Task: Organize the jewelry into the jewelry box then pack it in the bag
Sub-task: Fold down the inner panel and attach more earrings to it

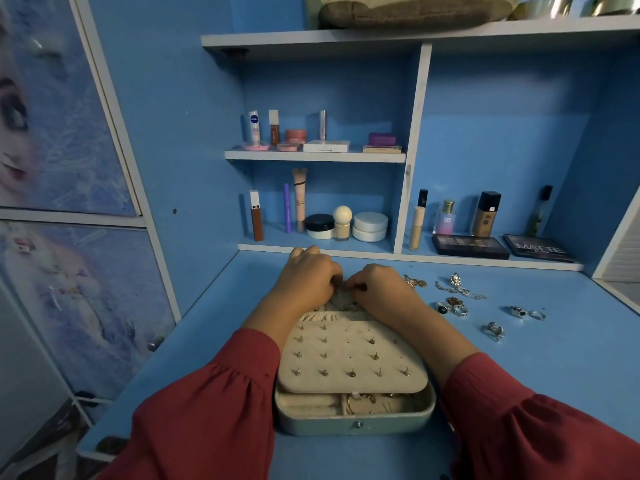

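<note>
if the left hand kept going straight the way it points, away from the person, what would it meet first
Probably the front edge of the lowest shelf: the left hand sits just short of it, with the black-lidded jar beyond. Depth is unclear.

A blue desk [214,341] backed by blue walls and white-edged shelves [315,156] of cosmetics — dim, cool light throughout.

Home bedroom vanity, blue tabletop [207,341], shelves [315,155] of cosmetics, eyeshadow palettes [470,246], cartoon princess wardrobe doors [52,116], scattered rings [453,308]
</note>
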Tool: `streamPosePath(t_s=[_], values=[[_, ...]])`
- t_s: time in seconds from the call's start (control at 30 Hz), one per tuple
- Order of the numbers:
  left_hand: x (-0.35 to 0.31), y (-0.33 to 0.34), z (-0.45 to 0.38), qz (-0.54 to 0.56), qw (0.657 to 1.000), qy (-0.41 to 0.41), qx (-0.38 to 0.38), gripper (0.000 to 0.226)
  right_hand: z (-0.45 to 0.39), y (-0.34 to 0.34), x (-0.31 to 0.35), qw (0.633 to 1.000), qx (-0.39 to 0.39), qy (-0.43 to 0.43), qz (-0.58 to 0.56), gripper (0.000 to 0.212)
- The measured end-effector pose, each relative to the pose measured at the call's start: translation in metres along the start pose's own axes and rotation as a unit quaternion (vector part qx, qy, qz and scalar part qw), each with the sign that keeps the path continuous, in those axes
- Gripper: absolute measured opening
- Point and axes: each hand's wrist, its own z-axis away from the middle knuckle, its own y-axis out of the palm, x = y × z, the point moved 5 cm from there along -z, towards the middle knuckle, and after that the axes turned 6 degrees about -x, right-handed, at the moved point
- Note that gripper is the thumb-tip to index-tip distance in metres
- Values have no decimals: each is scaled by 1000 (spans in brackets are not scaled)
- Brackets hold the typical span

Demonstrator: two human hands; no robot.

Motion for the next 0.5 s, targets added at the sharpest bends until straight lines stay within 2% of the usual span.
streamPosePath(t_s=[0.2, 0.5], values=[[-9, -3, 2, -48, 998, 45, -15, 26, -2, 3, 0, 998, 34, -3, 46, 35], [-7, -3, 6, -48, 999, 19, 16, 23, 1, 0, 6, 996, 52, -10, 73, 36]])
